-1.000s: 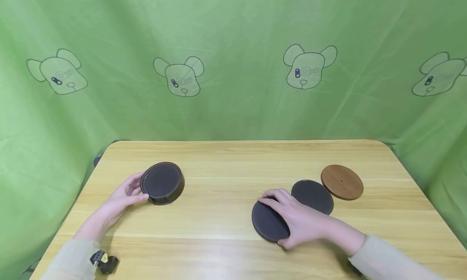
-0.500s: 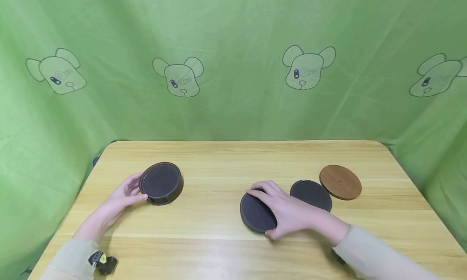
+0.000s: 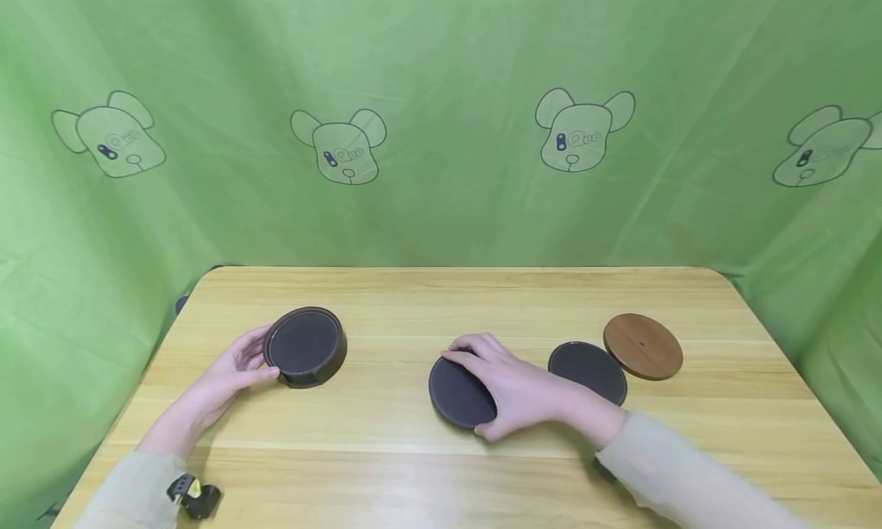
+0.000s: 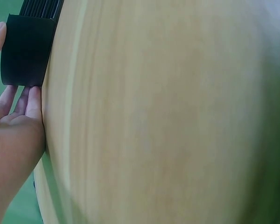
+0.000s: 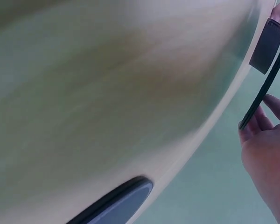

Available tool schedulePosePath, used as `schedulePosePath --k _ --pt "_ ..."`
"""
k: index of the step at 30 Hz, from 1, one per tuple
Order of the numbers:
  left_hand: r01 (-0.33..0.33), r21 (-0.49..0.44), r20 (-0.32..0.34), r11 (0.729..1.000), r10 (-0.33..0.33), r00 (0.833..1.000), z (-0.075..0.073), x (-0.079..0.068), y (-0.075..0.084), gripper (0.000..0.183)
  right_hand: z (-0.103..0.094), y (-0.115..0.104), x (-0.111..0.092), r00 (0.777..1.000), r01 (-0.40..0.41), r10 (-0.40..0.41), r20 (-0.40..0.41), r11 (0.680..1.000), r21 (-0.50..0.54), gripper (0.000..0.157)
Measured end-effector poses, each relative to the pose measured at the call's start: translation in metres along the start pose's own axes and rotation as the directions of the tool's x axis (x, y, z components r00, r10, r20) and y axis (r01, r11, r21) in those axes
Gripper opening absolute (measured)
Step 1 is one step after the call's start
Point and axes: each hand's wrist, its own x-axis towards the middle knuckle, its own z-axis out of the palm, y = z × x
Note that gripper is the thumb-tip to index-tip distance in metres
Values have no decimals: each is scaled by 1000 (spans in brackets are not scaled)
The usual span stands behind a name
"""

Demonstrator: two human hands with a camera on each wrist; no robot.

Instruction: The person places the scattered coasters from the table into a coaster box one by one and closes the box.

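At the table's left, a round black coaster holder (image 3: pixel 315 377) stands with a black coaster (image 3: pixel 303 341) on top inside its rim. Stacked edges of several coasters (image 4: pixel 42 8) show above the holder's wall in the left wrist view. My left hand (image 3: pixel 237 370) grips the holder's left side, thumb in front and fingers behind. Near the middle, my right hand (image 3: pixel 506 387) holds another round black coaster (image 3: pixel 460 395) by its edge, thumb near and fingers far. In the right wrist view this held coaster (image 5: pixel 266 86) is edge-on, above the table.
Right of my right hand, a black coaster (image 3: pixel 586 367) lies flat, partly hidden by the forearm. A round brown wooden disc (image 3: pixel 644 345) with a small centre mark lies beside it. Green curtains (image 3: pixel 441 207) hang behind the wooden table (image 3: pixel 386 468).
My right hand has moved leftward and slightly away from me with the coaster, closer to the holder. My left hand and the holder have stayed in place.
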Motion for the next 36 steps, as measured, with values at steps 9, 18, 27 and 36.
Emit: schedulePosePath --k 9,18,27,36 --pt "-4 13 -10 1000 4 1000 0 0 0 81 7 -4 26 999 23 -24 28 999 25 107" --pt "-10 23 -17 1000 10 1000 2 0 -1 83 12 -7 49 998 53 -53 27 998 21 109" --pt "-11 31 -18 999 12 1000 1 1 -4 82 14 -14 73 997 68 -69 29 997 28 108" --pt "4 48 -17 999 -3 1000 1 1 -3 84 14 -26 103 994 104 -105 28 994 36 106"
